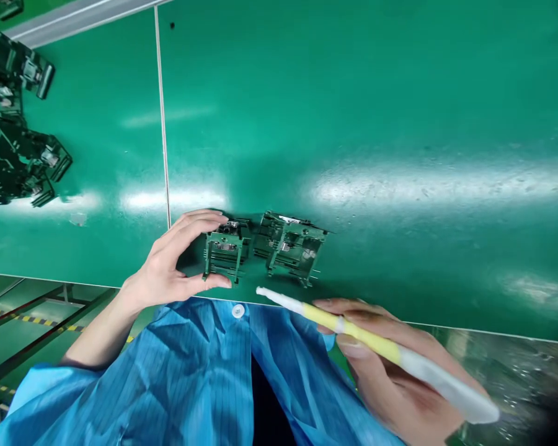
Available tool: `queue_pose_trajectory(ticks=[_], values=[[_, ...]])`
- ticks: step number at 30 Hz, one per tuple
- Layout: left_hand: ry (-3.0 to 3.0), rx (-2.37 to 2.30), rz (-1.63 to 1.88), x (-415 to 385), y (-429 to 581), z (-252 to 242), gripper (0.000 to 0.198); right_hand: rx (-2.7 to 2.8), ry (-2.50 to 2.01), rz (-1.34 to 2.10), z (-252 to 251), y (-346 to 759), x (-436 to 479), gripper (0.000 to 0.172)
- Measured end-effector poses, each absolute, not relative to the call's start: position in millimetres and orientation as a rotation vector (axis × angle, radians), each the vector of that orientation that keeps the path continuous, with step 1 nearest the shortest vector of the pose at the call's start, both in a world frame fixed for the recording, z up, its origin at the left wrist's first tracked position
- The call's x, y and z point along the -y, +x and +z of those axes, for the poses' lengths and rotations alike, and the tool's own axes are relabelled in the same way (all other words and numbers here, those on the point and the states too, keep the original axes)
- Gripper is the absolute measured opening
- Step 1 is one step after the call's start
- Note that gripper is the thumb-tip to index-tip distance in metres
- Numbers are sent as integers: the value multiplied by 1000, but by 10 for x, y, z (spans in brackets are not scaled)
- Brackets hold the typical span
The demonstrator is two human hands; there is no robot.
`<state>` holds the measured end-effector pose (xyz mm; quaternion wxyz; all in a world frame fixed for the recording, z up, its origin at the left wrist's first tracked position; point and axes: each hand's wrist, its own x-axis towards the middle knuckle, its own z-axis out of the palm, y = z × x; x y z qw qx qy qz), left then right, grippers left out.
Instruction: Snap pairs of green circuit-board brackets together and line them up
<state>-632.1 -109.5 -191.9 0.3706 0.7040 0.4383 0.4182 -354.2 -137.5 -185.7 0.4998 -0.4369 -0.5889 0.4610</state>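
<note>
In the head view, my left hand curves around a small dark frame-shaped assembly, with fingers at its far end and the thumb at its near end. To its right on the bench sits a second dark assembly, of like build with plates and thin rods, untouched by either hand. Between thumb and fingers, my right hand grips a white-and-yellow pen-shaped tool. The tool's narrow white tip points left, just below the two assemblies and apart from them. Its exact kind does not show.
The green bench top has a pale seam running across it. Several dark assemblies crowd the far left. A metal rail borders the back left. Below the front edge are dark bars and a striped floor line.
</note>
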Motion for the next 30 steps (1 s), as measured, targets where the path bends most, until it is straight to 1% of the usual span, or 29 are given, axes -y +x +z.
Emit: queue_pose_trajectory(ticks=[4,6,11,15,20,26,30], values=[[1796,-1079,1106,1132,-6310,-1899,69,1645,-1056,968,-1794,-3669,1326,19],[1794,-1064,1105,1157,-6310,-1879,69,1755,-1057,917,-1739,-3723,1287,16],[1798,-998,1138,1215,-6273,-1818,74,1847,-1031,890,-1659,-3838,1221,19],[1792,-958,1140,1235,-6214,-1765,73,1825,-1003,939,-1653,-3928,1247,23],[1782,-988,1146,1284,-6198,-1727,72,1846,-1027,910,-1597,-3931,1299,26],[1771,-1056,1061,1403,-6219,-1605,69,1620,-1073,959,-1577,-3984,1405,27],[1758,-1153,1004,1471,-6209,-1482,65,1499,-1092,1004,-1597,-4047,1443,23]])
